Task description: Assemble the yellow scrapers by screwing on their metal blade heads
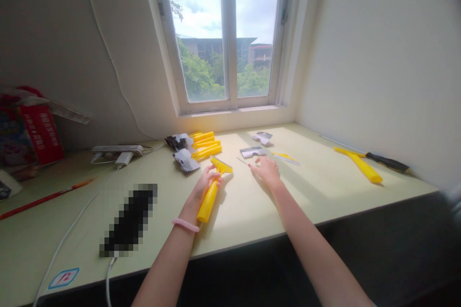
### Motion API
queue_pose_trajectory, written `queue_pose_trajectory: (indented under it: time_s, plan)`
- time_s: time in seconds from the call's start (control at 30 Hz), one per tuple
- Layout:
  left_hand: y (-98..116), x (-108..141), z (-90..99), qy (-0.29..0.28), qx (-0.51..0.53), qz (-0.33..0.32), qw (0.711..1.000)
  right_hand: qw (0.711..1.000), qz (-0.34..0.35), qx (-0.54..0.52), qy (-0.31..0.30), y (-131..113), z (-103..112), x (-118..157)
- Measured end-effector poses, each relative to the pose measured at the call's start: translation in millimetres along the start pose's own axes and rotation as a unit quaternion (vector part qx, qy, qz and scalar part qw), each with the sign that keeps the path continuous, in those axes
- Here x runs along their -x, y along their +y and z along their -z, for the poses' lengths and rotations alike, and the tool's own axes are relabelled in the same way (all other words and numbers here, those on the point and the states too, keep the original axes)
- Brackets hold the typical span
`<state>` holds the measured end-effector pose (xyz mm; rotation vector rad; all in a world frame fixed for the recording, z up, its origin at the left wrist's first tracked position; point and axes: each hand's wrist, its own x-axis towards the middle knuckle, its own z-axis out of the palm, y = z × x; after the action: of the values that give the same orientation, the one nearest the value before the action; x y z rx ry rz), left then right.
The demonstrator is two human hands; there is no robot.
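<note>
My left hand (204, 183) is closed around the neck of a yellow scraper (209, 201). Its wide head points away from me and its thick handle towards me. Just to the right, over the table, is my right hand (265, 171), fingers bent and tips close together. A thin narrow strip (242, 160) reaches out from those fingertips; its kind is too small to make out. Beyond the right hand lie a printed card (252, 152) and a second card (262, 138). Beside them is a flat clear-and-yellow piece (286, 158).
Several yellow-handled scrapers (207, 144) in card sleeves lie near the window. At right are another yellow scraper (360, 163) and a black-handled screwdriver (389, 162). A power strip (117, 150), a pixelated dark object (129, 220) with a cable, and a red stick (46, 198) lie left.
</note>
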<state>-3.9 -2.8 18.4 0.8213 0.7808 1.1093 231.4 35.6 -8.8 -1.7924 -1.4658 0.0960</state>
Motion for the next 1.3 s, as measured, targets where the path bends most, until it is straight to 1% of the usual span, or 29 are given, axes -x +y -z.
queue_pose_trajectory:
  time_s: [0.07, 0.13, 0.23, 0.3, 0.4, 0.47, 0.57, 0.7, 1.0, 1.13, 1.3]
  plan:
    - [-0.3, -1.9, 2.2, -0.002, -0.003, 0.004, 1.0, 1.0, 0.007, 0.024, -0.011, -0.4, 2.9, 1.6]
    - [-0.3, -3.8, 3.9, -0.003, -0.003, 0.011, 1.0, 1.0, 0.017, 0.015, -0.008, -6.9, 5.5, 3.1]
    - [-0.5, -5.4, 4.6, -0.009, 0.003, 0.015, 1.0, 0.997, 0.042, -0.063, 0.034, -23.0, 12.6, 5.3]
    - [-0.8, -4.5, 3.5, -0.01, 0.006, 0.013, 1.0, 0.982, 0.099, -0.146, 0.074, -35.0, 19.3, 8.4]
    - [-1.2, -0.3, 1.2, -0.015, 0.005, 0.005, 1.0, 0.944, 0.186, -0.249, 0.11, -51.2, 27.2, 16.8]
    - [-1.5, 2.9, 0.5, -0.029, -0.001, 0.005, 1.0, 0.928, 0.219, -0.278, 0.115, -59.2, 29.2, 23.8]
    - [-2.2, 4.5, 1.3, -0.047, -0.003, 0.008, 0.999, 0.919, 0.245, -0.292, 0.098, -66.5, 28.6, 32.4]
    - [-3.1, 1.3, 3.5, -0.041, 0.003, 0.018, 0.999, 0.92, 0.256, -0.285, 0.078, -69.4, 27.7, 36.0]
    - [-3.4, -0.9, 4.4, -0.033, -0.002, 0.019, 0.999, 0.917, 0.273, -0.283, 0.072, -67.0, 24.4, 33.3]
    - [-4.4, -2.6, 6.9, -0.022, -0.02, 0.02, 0.999, 0.916, 0.274, -0.286, 0.067, -66.2, 24.4, 32.9]
    - [-4.6, -1.3, 6.8, -0.022, -0.047, 0.026, 0.998, 0.934, 0.247, -0.249, 0.066, -63.4, 25.5, 32.0]
